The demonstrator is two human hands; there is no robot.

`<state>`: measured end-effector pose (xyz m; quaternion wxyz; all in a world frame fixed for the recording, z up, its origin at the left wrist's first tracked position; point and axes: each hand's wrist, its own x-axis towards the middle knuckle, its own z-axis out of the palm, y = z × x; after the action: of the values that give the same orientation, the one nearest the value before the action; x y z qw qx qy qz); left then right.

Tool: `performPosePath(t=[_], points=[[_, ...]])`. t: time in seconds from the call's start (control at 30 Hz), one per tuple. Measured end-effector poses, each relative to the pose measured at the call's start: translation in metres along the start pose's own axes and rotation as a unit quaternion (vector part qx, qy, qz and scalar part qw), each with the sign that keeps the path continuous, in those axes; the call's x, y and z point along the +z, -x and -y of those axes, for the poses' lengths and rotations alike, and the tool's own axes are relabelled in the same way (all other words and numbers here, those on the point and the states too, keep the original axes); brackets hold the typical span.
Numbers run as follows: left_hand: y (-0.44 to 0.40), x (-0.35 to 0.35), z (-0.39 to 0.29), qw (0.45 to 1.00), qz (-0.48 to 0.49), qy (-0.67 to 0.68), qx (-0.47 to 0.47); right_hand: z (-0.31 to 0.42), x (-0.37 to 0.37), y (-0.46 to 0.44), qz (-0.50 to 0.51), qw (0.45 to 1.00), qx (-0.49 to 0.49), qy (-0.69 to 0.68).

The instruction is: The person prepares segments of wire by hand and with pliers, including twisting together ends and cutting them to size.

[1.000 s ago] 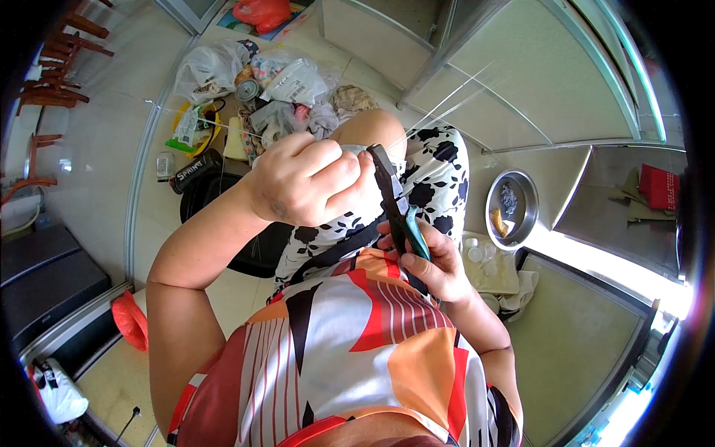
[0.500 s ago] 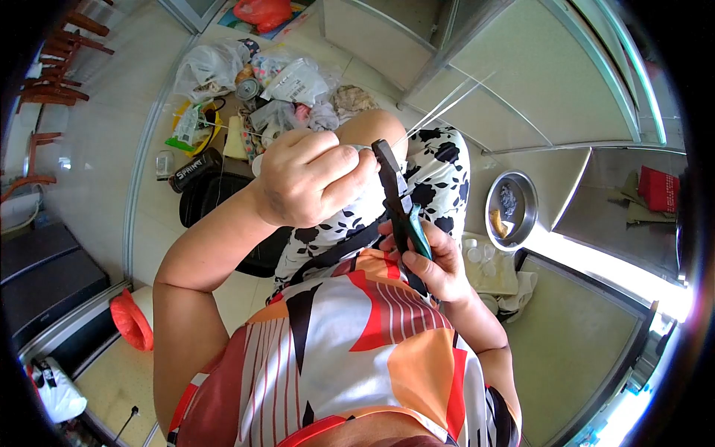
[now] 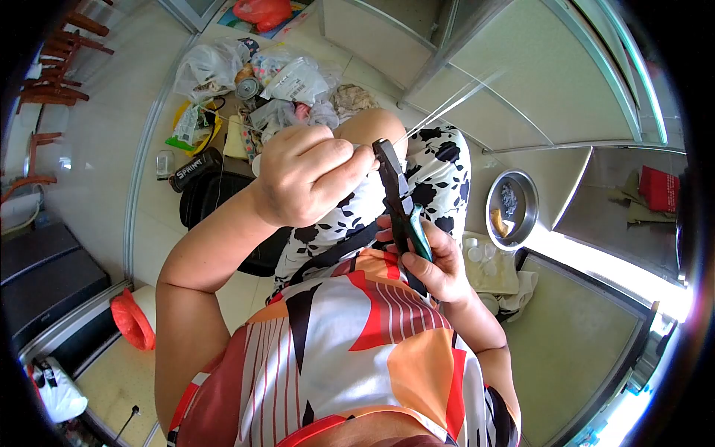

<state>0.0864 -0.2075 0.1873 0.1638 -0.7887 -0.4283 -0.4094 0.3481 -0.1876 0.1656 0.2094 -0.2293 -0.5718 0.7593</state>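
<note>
My left hand (image 3: 309, 175) is closed in a fist above my knees, its thumb and forefinger pinched beside the plier tips. What it pinches is hidden by the fingers. My right hand (image 3: 432, 261) grips pliers (image 3: 398, 190) with dark jaws and green handles, tilted with the nose pointing up and away from me. The jaws look closed or nearly so; whether they bite on anything I cannot tell. Thin pale strands (image 3: 447, 108) stretch from near the plier tips toward the upper right. A pale round edge (image 3: 257, 165) shows behind my left fist.
Plastic bags (image 3: 294, 80) and mixed items lie piled on the floor ahead, beside a black "SPRINT" object (image 3: 196, 170) and a glass jar (image 3: 164, 165). To the right stands a metal bowl (image 3: 530, 194) with small scraps. Cabinet panels (image 3: 536, 82) rise at upper right.
My left fist has turned slightly and its fingers have shifted at the plier tips. The far ends of the pale strands have moved a little. My right hand and the pliers stay almost still.
</note>
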Motion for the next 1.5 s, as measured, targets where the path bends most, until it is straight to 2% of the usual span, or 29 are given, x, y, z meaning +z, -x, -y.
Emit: performPosePath(t=[0.43, 0.63, 0.87, 1.03, 1.37, 1.5], points=[[-0.0006, -0.0016, 0.002, 1.0, 0.003, 0.007, -0.001, 0.0009, -0.0033, 0.0012, 0.006, 1.0, 0.012, -0.006], [-0.0046, -0.0047, 0.0035, 1.0, 0.006, 0.025, -0.007, -0.0026, -0.0017, 0.0001, 0.025, 0.996, -0.019, -0.078], [-0.0063, -0.0044, 0.0056, 1.0, -0.005, 0.026, -0.006, -0.0029, -0.0035, -0.0006, 0.032, 0.996, -0.007, -0.088], [-0.0067, -0.0042, 0.0049, 0.998, -0.008, 0.041, -0.045, -0.0021, -0.0041, -0.0005, 0.029, 0.995, 0.001, -0.091], [-0.0084, -0.0055, 0.0042, 0.996, -0.003, 0.066, -0.068, 0.0007, -0.0047, -0.0035, -0.003, 0.999, -0.033, 0.037], [-0.0086, -0.0029, 0.0029, 0.983, -0.01, 0.14, -0.119, -0.0042, -0.0043, -0.0024, -0.019, 0.995, -0.055, 0.08]])
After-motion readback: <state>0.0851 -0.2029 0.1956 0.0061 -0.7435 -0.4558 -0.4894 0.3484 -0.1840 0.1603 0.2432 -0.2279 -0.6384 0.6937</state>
